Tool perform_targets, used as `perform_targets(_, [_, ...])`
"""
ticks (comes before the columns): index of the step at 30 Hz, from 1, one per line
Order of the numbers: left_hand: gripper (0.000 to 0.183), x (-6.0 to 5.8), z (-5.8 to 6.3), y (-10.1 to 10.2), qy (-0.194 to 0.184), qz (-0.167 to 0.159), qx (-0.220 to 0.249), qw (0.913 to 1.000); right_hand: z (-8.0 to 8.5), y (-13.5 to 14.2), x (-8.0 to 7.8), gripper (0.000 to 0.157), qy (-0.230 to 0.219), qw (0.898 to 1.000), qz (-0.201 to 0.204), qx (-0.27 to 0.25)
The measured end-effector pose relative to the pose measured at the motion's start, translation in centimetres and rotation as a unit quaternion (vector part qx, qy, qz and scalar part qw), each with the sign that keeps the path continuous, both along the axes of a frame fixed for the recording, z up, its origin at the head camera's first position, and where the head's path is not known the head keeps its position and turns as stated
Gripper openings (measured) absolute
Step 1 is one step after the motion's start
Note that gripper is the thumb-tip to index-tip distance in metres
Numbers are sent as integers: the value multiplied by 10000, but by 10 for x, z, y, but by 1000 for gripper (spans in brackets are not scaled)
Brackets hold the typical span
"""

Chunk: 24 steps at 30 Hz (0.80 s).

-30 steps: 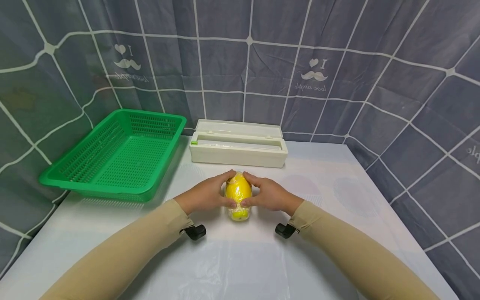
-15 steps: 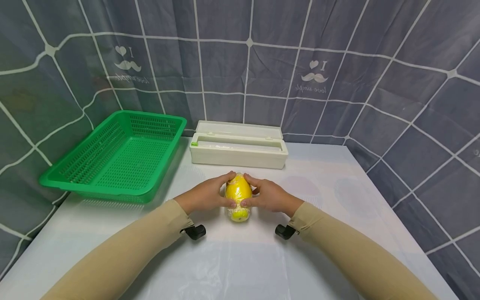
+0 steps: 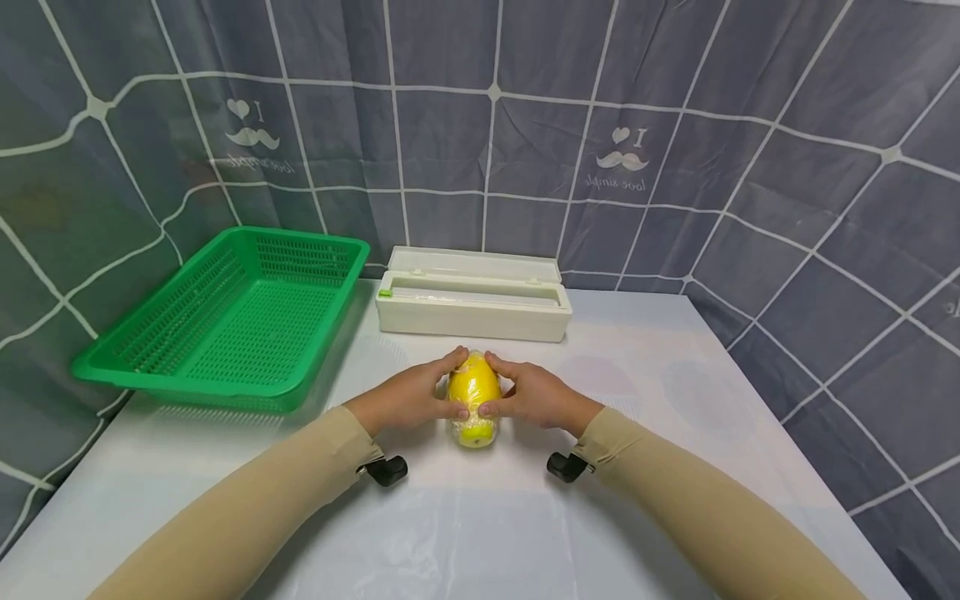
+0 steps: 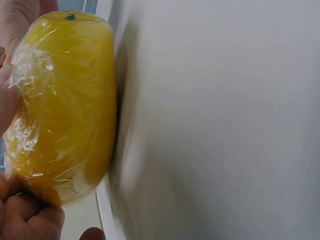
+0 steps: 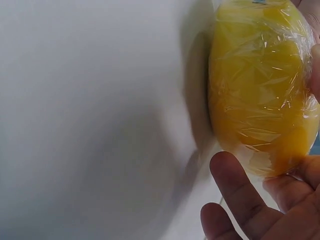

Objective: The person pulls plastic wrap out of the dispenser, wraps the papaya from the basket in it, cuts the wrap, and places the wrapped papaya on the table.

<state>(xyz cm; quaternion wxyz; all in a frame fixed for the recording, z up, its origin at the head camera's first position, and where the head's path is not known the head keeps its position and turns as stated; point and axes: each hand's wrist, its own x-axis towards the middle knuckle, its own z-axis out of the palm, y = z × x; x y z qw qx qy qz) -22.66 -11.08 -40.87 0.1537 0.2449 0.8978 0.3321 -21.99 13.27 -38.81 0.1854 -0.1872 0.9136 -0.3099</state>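
A yellow, oblong fruit (image 3: 474,385) wrapped in clear cling film lies low over the white table in front of me. Its exact kind is not plain; one end has a small green spot, seen in the left wrist view. My left hand (image 3: 408,394) grips it from the left and my right hand (image 3: 542,397) from the right. Both thumbs press the film on the near side, while the index fingers meet the far end. In the left wrist view, creased film (image 4: 37,70) bunches along the fruit. Some right-hand fingers (image 5: 240,195) extend past the fruit's end.
Behind the fruit stands a white cling film dispenser (image 3: 474,321), lid raised, with a roll inside and a green slider (image 3: 385,293) at its left. A green perforated basket (image 3: 288,396) sits at the left on the table (image 3: 480,533). Grey checked curtains (image 3: 442,133) surround the table.
The hands keep their hold on the fruit with barely any movement. The whole head view has shifted slightly, so everything sits a little lower and further left.
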Motion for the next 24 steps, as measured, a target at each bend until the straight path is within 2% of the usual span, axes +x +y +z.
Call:
perform_targets(5, [102,3,0,-2,422,-263,-341,9982,0,-1,1,96,113,9998,132,36])
perform_targets(11, [96,8,7,-4,1359,-495,-1067,9837,3,-2,0,95,95,9997,198,120])
perform_targets(13, [97,10,8,-7,1380,-618,-1144,9819,2,-2,0,95,63,9997,198,142])
perform_targets(17, [105,11,6,-10,1138,-837,-1120,9836,0,-1,-1,96,67,9991,334,252])
perform_targets(24, [107,8,4,-11,1117,-787,-943,9861,-3,8,-3,91,-35,9960,840,287])
